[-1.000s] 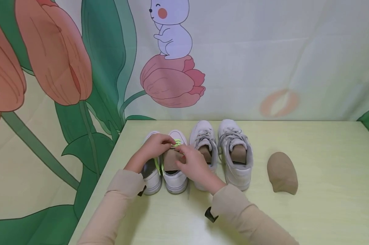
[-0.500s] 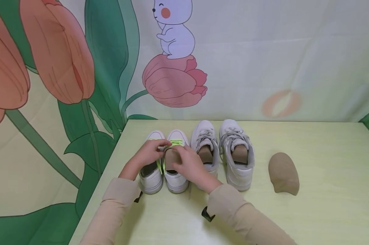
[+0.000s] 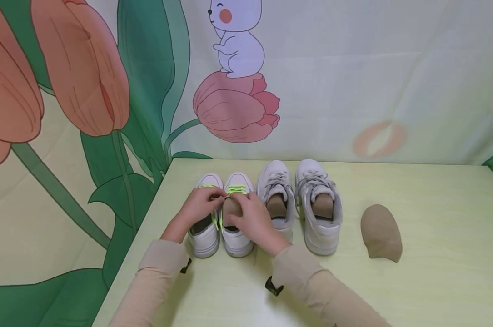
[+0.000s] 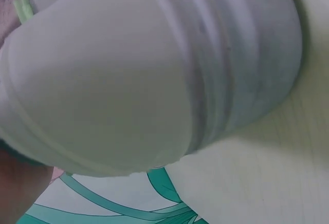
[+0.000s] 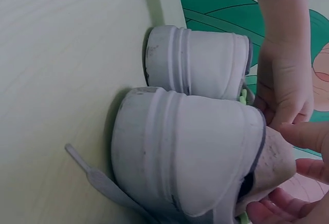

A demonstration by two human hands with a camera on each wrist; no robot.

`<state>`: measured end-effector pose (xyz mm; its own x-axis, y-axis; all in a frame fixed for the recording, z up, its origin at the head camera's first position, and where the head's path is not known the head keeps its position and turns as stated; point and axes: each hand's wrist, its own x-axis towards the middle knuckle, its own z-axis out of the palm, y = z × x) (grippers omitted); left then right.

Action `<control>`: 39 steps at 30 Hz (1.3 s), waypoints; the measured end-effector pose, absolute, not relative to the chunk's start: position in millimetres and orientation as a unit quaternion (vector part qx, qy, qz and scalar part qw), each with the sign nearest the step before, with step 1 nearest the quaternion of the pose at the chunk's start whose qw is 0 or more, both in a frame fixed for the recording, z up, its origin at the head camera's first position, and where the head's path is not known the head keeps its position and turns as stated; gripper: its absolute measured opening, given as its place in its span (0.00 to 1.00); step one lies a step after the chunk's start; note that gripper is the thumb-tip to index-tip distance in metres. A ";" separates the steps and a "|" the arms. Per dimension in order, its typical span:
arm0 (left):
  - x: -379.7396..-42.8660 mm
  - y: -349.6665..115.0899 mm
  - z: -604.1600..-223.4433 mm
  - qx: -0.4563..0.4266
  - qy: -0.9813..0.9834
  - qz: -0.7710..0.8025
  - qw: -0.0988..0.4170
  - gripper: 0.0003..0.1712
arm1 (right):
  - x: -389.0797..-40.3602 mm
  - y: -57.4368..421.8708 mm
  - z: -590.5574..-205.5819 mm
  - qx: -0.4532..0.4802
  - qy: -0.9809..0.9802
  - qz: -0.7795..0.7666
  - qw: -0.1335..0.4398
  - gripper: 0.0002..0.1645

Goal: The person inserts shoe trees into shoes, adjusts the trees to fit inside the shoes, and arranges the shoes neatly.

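Two white sneakers with neon green laces stand at the left in the head view. In the inner green-laced sneaker [image 3: 239, 247] sits a beige insert [image 3: 231, 209], curved and smooth. My right hand [image 3: 252, 218] has its fingers bent round this insert and the shoe's tongue area; the right wrist view shows the fingertips [image 5: 306, 134] at the insert's edge. My left hand [image 3: 200, 204] reaches over the outer green-laced sneaker [image 3: 205, 243] and pinches a small pale edge, seemingly the tongue. In the left wrist view a white sneaker heel [image 4: 113, 80] hides most of the hand.
Two larger sneakers with grey laces, one near [image 3: 287, 175] and one farther right [image 3: 324, 236], each hold a beige insert. A loose beige insert [image 3: 381, 231] lies farther right on the pale table [image 3: 442, 218]. A printed backdrop [image 3: 332, 81] hangs behind the table.
Both hands have shifted slightly left and closer together over the inner green-laced sneaker, their fingertips now meeting near its tongue. The insert stays in the shoe. The view has drifted slightly.
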<state>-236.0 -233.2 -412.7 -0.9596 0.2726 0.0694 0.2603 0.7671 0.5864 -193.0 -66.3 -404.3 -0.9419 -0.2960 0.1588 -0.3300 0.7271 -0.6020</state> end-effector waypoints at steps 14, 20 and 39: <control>-231.2 -225.8 -421.0 0.162 0.955 0.226 -0.099 0.07 | -198.5 -75.3 -410.4 0.129 -0.946 0.293 0.045 0.28; -232.2 -225.8 -424.4 0.156 0.947 0.260 -0.109 0.07 | -198.7 -77.5 -409.0 0.138 -0.948 0.281 0.063 0.25; -230.2 -224.7 -423.1 0.138 0.948 0.274 -0.087 0.08 | -197.2 -87.1 -429.6 0.141 -0.946 0.259 0.136 0.19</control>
<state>-230.2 -224.7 -423.1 -0.9467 0.2146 0.2403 0.3097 0.8115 0.4955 -197.2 -87.1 -429.6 -0.9230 -0.1965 0.3308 -0.3377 0.8257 -0.4519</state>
